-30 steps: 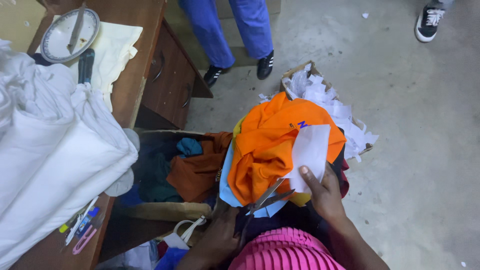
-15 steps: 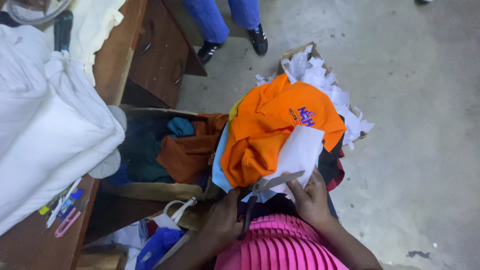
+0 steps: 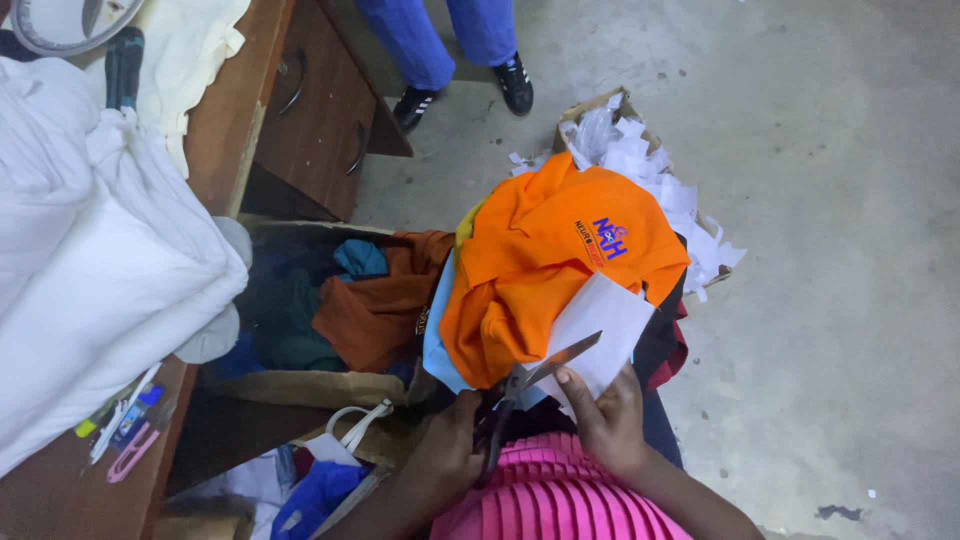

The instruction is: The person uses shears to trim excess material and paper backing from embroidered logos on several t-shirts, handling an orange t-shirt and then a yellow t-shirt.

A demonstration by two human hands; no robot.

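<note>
head view: the left hand [image 3: 447, 452] is clenched around the handles of a pair of scissors [image 3: 533, 384], whose dark blades stand parted against the edge of a white fabric piece [image 3: 600, 330]. the piece is flat, plain and roughly four-sided, lying on a folded orange shirt [image 3: 540, 255] on the lap. the right hand [image 3: 608, 420] grasps its lower edge, thumb on top. a box of white scraps [image 3: 650, 175] sits on the floor beyond.
</note>
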